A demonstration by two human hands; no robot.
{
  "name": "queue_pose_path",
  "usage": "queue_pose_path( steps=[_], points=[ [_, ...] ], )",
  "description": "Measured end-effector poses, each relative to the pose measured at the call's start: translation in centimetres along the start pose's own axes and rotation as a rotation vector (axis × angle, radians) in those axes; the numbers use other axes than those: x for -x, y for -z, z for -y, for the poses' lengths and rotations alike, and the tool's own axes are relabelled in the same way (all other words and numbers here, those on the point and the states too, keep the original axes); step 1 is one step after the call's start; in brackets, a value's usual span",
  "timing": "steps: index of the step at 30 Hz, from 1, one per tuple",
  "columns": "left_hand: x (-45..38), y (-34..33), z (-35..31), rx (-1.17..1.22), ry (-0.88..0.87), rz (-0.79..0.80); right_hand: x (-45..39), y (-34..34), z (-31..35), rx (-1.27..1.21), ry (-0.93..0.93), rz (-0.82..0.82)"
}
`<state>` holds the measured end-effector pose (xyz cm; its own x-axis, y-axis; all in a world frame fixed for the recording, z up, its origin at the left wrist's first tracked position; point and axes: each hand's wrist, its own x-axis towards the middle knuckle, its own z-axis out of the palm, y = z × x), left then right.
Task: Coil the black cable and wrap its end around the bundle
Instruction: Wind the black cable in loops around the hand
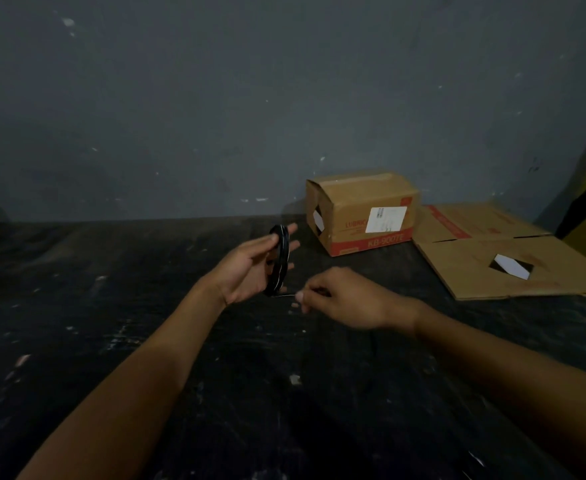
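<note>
The left hand's fingers (286,237) are spread, thumb pressing the coiled black cable (279,259) against them, palm turned right, above the table (111,306). The right hand (340,296) pinches the cable's loose end (286,296) just beside the coil, forearm angled inward.

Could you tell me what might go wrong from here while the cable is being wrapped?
1. The left hand holds the coiled black cable with fingers fairly open; loops may spring loose.
2. The right hand pinches only a short, thin cable end; it could slip from the grip before wrapping.
3. Dim light makes the dark end hard to follow.
</note>
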<state>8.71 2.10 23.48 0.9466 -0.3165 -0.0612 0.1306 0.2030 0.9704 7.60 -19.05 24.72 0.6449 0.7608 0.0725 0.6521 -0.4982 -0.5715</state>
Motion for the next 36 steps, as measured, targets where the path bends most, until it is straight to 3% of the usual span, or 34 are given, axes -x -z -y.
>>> queue_pose_path(
  steps=[12,20,31,36],
  points=[
    [0.6,-0.2,3.0,-0.228,0.154,-0.023,-1.5,6.1,-0.4,0.260,-0.011,-0.048],
    [1.5,-1.5,3.1,-0.412,0.125,0.082,-1.8,6.4,-1.2,0.264,-0.035,-0.068],
    [1.6,-2.0,2.2,-0.031,-0.028,0.249,-1.5,7.6,-1.8,0.140,0.065,-0.262],
    [1.5,-2.6,1.4,0.301,-0.062,0.249,-1.8,6.0,-2.5,-0.020,0.062,-0.390]
  ],
)
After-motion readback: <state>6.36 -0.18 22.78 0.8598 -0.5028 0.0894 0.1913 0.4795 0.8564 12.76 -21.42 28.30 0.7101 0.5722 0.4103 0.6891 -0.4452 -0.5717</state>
